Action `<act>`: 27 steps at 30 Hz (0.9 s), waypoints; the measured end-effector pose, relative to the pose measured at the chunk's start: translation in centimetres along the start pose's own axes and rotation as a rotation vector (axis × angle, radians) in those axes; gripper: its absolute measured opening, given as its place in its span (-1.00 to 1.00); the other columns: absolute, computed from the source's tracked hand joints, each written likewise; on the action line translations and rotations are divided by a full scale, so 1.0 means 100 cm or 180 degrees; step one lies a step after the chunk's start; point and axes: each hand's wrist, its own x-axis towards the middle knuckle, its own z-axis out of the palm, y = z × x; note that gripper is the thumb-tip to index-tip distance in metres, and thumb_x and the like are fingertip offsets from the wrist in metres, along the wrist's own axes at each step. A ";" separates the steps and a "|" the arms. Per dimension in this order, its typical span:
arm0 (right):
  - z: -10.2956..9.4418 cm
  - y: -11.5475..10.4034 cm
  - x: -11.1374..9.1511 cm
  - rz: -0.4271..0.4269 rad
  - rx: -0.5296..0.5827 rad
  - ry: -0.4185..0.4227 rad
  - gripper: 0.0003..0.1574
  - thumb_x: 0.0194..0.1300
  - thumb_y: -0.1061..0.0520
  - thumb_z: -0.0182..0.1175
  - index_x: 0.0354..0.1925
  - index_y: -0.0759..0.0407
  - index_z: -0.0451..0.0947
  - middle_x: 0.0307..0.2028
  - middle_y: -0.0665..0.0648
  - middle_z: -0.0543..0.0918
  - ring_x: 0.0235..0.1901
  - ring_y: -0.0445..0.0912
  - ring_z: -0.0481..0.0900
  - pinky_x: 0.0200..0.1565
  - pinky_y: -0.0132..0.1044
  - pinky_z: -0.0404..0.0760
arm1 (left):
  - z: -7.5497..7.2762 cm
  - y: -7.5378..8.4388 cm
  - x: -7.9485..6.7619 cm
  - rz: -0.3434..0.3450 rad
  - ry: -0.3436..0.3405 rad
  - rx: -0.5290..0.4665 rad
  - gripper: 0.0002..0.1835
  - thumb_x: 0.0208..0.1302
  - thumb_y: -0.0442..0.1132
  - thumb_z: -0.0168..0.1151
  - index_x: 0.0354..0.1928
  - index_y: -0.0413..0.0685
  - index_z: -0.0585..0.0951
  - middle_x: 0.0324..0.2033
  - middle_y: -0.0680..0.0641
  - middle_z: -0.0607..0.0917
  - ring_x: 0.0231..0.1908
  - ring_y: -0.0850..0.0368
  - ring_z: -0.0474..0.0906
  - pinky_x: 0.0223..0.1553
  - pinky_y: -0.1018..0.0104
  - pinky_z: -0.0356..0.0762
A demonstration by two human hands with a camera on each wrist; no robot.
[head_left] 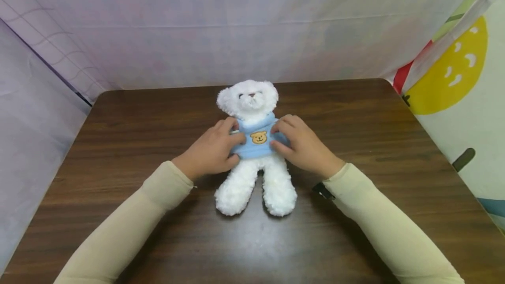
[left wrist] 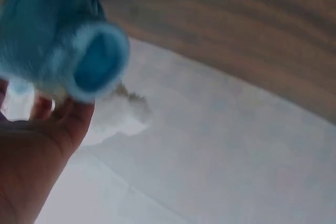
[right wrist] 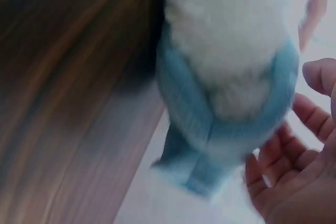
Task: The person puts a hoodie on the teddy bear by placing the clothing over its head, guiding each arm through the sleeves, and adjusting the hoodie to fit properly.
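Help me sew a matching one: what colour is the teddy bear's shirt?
The shirt is light blue with a yellowish bear face, clearest in the head view.

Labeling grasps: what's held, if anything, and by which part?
Can't be told: the left hand and right hand touch opposite sides of the blue shirt on the white bear; no clear grip shows.

One desk [head_left: 118,143] carries one white plush bear [head_left: 254,165] with two ears [head_left: 271,92] and two legs [head_left: 234,192], one blue shirt [head_left: 254,150] and one embroidered face [head_left: 259,137]. Two hands count: one left hand [head_left: 213,149], one right hand [head_left: 305,146], plus two pale sleeves [head_left: 126,222].
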 end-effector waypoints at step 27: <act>-0.020 0.010 -0.017 0.0131 0.0386 -0.0300 -0.82 0.28 0.28 0.28 -0.15 0.18 0.52 0.17 0.27 0.46 0.10 0.09 0.50 0.02 -0.04 0.54 | 0.001 0.022 0.025 0.0239 0.0163 0.0426 -0.68 0.26 -0.29 0.31 0.06 -0.01 0.64 0.29 -0.24 0.39 0.28 -0.20 0.29 0.18 -0.10 0.39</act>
